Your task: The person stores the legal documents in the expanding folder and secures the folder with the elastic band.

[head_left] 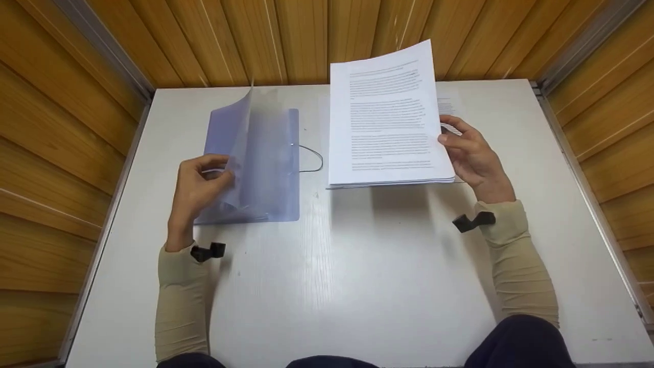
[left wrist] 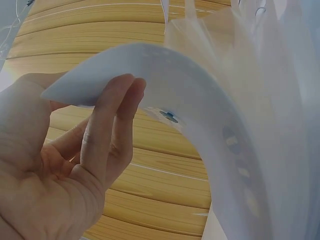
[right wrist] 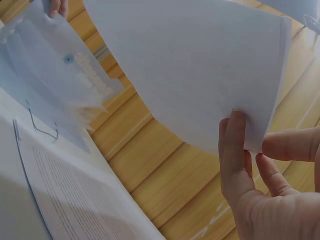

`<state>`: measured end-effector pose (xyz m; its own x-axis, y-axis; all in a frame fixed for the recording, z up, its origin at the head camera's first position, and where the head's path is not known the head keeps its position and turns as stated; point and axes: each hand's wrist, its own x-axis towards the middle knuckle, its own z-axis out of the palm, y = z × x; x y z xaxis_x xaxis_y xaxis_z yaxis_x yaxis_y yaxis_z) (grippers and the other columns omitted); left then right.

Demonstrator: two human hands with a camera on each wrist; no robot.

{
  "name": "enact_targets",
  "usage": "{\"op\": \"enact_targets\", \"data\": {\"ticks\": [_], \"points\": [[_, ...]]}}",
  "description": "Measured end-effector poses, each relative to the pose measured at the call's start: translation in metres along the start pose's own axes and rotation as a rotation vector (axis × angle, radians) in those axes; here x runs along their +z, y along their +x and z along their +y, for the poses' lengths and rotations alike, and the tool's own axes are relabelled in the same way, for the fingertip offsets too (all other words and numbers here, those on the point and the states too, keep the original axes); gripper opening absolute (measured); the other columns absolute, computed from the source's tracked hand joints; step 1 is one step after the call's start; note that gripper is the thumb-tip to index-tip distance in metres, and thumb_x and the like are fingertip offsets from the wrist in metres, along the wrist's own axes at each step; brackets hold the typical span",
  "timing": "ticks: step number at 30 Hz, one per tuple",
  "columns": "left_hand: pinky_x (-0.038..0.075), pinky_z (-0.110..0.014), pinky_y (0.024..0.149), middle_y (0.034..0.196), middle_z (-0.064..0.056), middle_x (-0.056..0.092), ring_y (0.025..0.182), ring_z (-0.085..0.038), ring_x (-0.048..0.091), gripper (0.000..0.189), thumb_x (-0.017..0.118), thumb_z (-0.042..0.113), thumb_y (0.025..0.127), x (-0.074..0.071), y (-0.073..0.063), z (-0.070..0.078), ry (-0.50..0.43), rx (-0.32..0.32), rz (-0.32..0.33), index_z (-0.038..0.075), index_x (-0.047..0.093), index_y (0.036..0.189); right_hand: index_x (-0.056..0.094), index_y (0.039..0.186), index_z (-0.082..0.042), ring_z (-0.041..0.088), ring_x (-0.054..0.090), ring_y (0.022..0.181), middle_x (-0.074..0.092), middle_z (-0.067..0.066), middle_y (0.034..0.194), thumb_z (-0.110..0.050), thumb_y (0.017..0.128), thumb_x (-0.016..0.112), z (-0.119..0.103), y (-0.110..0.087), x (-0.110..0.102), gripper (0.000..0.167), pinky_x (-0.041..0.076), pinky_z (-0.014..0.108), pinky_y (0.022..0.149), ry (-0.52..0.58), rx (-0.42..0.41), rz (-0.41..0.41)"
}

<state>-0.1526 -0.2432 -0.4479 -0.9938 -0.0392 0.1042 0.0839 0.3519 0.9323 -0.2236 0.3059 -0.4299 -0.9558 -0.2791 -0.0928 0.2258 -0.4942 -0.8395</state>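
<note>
A translucent blue-grey plastic folder [head_left: 276, 174] lies on the left of the table, an elastic loop [head_left: 321, 158] at its right edge. My left hand [head_left: 196, 184] pinches its raised cover [left wrist: 195, 85], which bends upward in the left wrist view. Clear inner sheets [left wrist: 270, 65] stand behind the cover. On the right, my right hand [head_left: 472, 153] grips a thin stack of printed paper [head_left: 391, 122] by its right edge, thumb in front and fingers behind. The stack is tilted above the table, and its plain back shows in the right wrist view.
More printed paper [right wrist: 75, 195] lies on the white table [head_left: 317, 286] under the raised stack. Wooden panel walls [head_left: 352, 41] border the table at the back and both sides. A small black mount [head_left: 475, 221] sits on each wrist.
</note>
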Motion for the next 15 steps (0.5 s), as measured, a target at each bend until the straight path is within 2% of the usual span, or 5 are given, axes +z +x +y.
{"op": "enact_targets", "data": {"ticks": [7, 15], "points": [[0.061, -0.018, 0.074, 0.115, -0.024, 0.075, 0.086, -0.012, 0.076, 0.032, 0.075, 0.0, 0.091, 0.0, -0.002, 0.002, 0.007, 0.0, 0.0, -0.005, 0.077, 0.122, 0.053, 0.139, -0.005, 0.026, 0.07, 0.109, 0.055, 0.017, 0.134, 0.012, 0.103, 0.053, 0.006, 0.005, 0.018, 0.04, 0.065, 0.035, 0.084, -0.03, 0.013, -0.036], [0.062, -0.019, 0.073, 0.117, -0.024, 0.074, 0.083, -0.006, 0.075, 0.033, 0.075, 0.0, 0.091, 0.0, -0.002, 0.002, -0.002, -0.018, 0.003, -0.005, 0.076, 0.124, 0.056, 0.136, -0.007, 0.026, 0.068, 0.11, 0.056, 0.018, 0.134, 0.012, 0.102, 0.053, 0.016, 0.015, 0.041, 0.039, 0.064, 0.035, 0.084, -0.06, 0.021, -0.058]]}}
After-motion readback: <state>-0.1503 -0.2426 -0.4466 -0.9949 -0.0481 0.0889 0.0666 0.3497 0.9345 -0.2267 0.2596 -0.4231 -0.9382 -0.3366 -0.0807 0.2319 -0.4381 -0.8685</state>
